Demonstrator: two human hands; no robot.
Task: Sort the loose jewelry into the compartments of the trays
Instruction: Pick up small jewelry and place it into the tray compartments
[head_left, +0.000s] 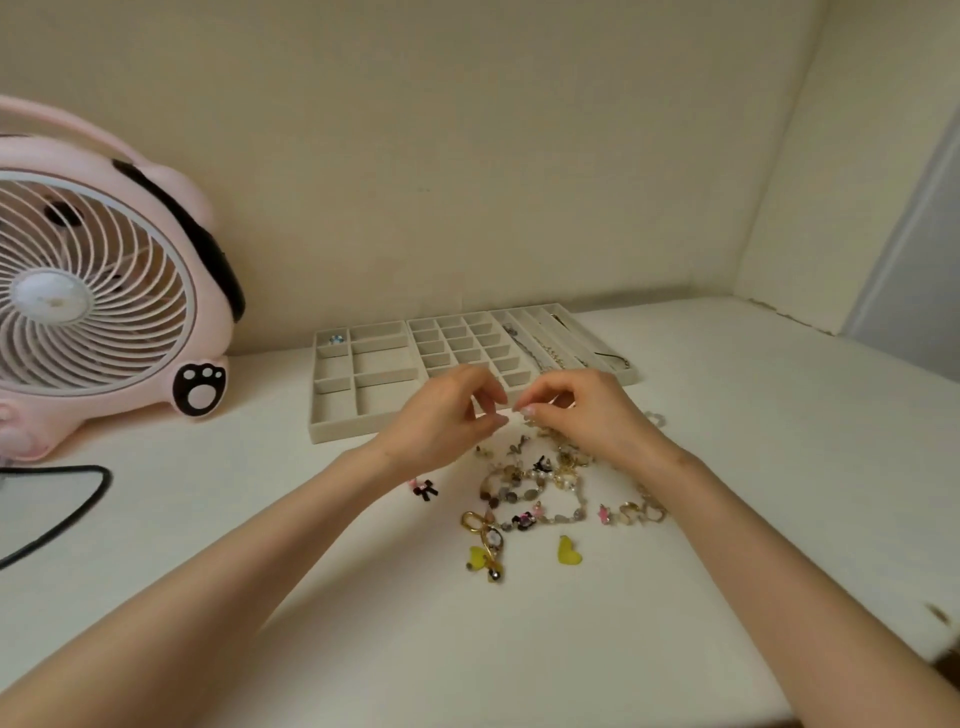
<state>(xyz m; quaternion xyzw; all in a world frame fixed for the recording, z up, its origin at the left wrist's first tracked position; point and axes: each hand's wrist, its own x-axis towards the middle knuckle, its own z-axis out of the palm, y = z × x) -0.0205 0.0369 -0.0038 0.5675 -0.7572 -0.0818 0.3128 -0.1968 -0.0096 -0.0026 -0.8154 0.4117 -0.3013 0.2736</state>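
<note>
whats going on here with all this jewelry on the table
A person is sorting jewelry. Their left hand and right hand hover above the loose jewelry pile, fingertips nearly meeting, maybe on a piece too small to make out. Behind sit three beige trays, mostly empty: a sparkly piece in the left tray, chains in the right tray.

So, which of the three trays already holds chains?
The rightmost tray, with long narrow slots; chains lie in them. The grid tray looks empty; the left tray holds one sparkly piece.
</note>
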